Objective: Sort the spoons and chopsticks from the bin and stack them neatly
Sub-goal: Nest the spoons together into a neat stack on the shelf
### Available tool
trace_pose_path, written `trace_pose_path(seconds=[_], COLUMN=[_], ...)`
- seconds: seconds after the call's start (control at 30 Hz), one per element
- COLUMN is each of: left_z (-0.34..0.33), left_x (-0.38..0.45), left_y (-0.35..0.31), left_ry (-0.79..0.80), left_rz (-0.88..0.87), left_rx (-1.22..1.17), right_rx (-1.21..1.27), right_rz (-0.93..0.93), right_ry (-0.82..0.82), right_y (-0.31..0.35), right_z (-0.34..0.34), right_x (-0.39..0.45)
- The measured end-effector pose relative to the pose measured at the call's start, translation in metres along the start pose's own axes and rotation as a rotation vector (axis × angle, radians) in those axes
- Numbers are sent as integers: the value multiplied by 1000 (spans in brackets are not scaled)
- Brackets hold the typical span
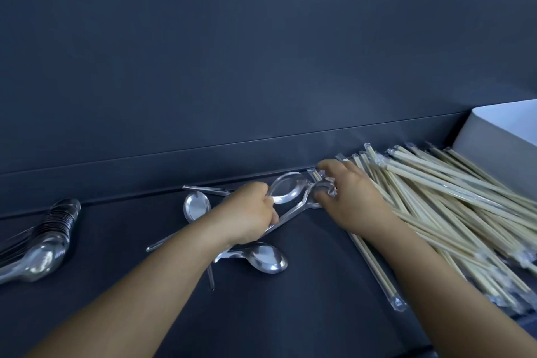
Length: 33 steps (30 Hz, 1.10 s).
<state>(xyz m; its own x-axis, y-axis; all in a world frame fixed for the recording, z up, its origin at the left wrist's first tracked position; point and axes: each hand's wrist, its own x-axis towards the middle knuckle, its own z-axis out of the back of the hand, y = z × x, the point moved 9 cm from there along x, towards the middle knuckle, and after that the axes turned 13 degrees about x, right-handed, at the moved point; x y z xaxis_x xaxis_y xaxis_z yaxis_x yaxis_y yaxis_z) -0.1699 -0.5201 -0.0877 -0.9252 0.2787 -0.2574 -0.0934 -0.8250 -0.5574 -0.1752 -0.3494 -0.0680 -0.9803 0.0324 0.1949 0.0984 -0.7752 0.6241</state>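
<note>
My left hand [251,213] grips the handles of a few clear plastic spoons [286,190], their bowls pointing away from me. My right hand [350,196] pinches another clear spoon [325,187] at the near end of the chopstick pile. Wrapped wooden chopsticks [453,209] lie in a big loose heap on the right. A nested stack of clear spoons [50,238] lies on its side at the far left. Loose spoons sit on the dark surface: one [197,208] behind my left wrist, another [266,258] under it.
A white bin [499,136] stands at the right edge behind the chopsticks. The dark table [305,285] ends at a dark wall [232,67] with a low ledge just beyond my hands. One wrapped chopstick pair [377,270] lies apart from the heap.
</note>
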Motion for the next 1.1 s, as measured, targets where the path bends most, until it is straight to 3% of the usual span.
trace_pose_path(seconds=[0.1, 0.3, 0.47, 0.7, 0.87, 0.97, 1.1], left_z=[11, 20, 29, 20, 25, 37, 59], left_x=[3, 6, 4, -14, -26, -29, -33], left_y=[9, 16, 12, 8, 30, 56, 82], left_ry=[-53, -115, -148, 3, -15, -111, -228], left_rz=[23, 25, 10, 10, 23, 112, 167], left_rx=[-13, -69, -152, -372, -299, -124, -25], right_rx=[-169, -5, 90, 241, 289, 331, 188], right_rz=[-43, -11, 123, 185, 166, 81, -73], right_ry=[50, -47, -169, -121, -53, 42, 114], right_y=[-11, -8, 15, 55, 72, 71, 51], right_z=[-6, 9, 45, 15, -24, -46, -68], right_x=[4, 8, 8, 8, 9, 17, 27])
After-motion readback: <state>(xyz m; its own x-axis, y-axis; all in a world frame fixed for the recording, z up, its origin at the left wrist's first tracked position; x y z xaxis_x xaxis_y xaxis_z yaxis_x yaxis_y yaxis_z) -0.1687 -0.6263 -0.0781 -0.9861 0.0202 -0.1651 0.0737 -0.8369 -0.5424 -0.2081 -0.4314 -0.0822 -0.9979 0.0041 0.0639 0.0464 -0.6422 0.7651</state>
